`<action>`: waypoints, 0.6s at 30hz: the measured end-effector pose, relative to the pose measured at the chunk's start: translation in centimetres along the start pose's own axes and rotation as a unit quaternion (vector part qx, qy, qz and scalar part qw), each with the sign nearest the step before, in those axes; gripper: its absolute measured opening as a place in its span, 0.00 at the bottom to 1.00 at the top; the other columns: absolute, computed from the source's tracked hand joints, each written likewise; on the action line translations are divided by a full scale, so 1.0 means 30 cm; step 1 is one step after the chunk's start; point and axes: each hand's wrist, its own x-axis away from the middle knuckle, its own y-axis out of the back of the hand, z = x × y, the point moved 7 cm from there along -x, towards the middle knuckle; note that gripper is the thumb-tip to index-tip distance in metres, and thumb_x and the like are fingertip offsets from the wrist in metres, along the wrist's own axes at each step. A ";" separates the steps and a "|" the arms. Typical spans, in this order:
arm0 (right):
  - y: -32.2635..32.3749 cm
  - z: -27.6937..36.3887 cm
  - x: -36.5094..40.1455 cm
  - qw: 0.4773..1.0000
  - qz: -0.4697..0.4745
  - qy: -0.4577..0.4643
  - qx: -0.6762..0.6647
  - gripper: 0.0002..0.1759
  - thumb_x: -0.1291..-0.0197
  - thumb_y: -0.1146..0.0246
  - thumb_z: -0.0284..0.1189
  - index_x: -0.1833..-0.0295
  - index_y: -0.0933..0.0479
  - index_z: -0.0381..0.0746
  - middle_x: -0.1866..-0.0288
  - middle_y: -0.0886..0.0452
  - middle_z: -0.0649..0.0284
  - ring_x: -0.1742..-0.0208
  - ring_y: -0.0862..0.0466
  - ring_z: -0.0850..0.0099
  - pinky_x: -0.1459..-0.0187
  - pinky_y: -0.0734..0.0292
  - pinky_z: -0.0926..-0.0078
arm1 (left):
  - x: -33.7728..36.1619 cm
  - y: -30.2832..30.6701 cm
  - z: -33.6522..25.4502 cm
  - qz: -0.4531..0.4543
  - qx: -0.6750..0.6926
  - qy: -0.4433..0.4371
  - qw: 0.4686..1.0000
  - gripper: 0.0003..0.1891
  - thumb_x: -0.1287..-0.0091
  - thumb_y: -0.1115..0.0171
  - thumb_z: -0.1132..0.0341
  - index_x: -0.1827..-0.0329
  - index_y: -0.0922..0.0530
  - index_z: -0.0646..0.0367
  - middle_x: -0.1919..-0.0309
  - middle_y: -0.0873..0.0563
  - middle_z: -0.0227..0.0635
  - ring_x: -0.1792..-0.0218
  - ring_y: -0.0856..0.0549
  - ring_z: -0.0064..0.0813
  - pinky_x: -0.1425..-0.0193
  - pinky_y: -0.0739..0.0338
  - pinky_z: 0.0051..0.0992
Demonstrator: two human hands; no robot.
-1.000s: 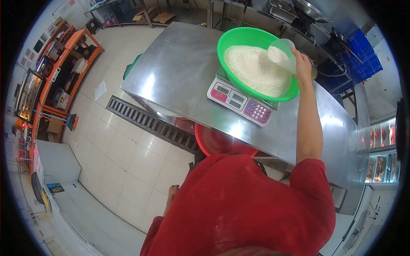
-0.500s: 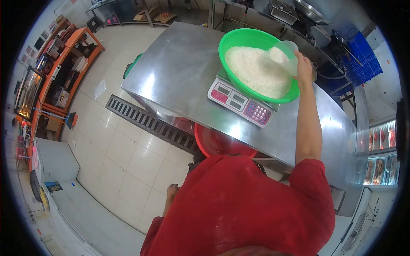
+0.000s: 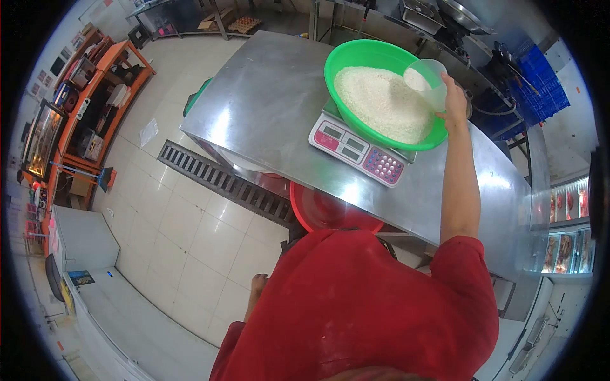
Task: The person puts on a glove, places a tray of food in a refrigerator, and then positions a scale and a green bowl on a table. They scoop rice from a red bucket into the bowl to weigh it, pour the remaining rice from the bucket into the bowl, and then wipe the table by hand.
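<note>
My right hand (image 3: 454, 105) grips a translucent plastic cup (image 3: 433, 87) from its right side. The cup is tilted over the right rim of a green basin (image 3: 356, 53), with some white grains inside it. A broad heap of white grains (image 3: 380, 100), looking like rice, fills much of the basin. Under the basin, a white and pink digital scale (image 3: 356, 151) shows its keypad and display panels; the display figures are unreadable. My left hand (image 3: 258, 283) hangs low beside my body above the tiled floor, fingers curled, with nothing visible in it.
The scale stands on a steel table (image 3: 254, 95). A red tub (image 3: 327, 209) sits below the table's near edge, beside a floor drain grate (image 3: 222, 184). Blue crates (image 3: 540, 82) and a rack with pans lie beyond the far side. An orange shelf (image 3: 105, 95) stands at left.
My right hand and the cup have shifted slightly to the right, and the cup has turned so more of its opening shows. My left hand stays low at my side.
</note>
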 end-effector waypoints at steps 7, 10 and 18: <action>0.005 -0.006 -0.011 1.000 0.011 0.010 0.011 0.49 0.44 0.33 0.61 0.25 0.30 0.39 0.21 0.36 0.49 0.23 0.34 0.44 0.34 0.33 0.26 | -0.001 -0.011 0.032 0.004 0.196 0.073 0.978 0.24 0.30 0.46 0.64 0.39 0.24 0.78 0.52 0.12 0.59 0.52 0.11 0.45 0.48 0.16 0.40; 0.013 0.003 0.007 1.000 -0.003 0.010 0.007 0.48 0.43 0.34 0.61 0.26 0.29 0.40 0.21 0.35 0.50 0.23 0.34 0.45 0.33 0.32 0.29 | -0.002 -0.013 0.028 0.000 0.196 0.071 0.978 0.24 0.30 0.47 0.64 0.39 0.24 0.77 0.52 0.12 0.59 0.51 0.11 0.45 0.48 0.16 0.40; -0.033 -0.020 0.079 0.971 0.057 -0.072 -0.221 0.57 0.44 0.37 0.66 0.21 0.42 0.37 0.25 0.41 0.33 0.24 0.35 0.38 0.28 0.37 0.33 | -0.016 -0.002 0.013 0.001 0.014 0.017 1.000 0.23 0.30 0.47 0.61 0.44 0.18 0.73 0.47 0.12 0.57 0.47 0.12 0.46 0.41 0.19 0.40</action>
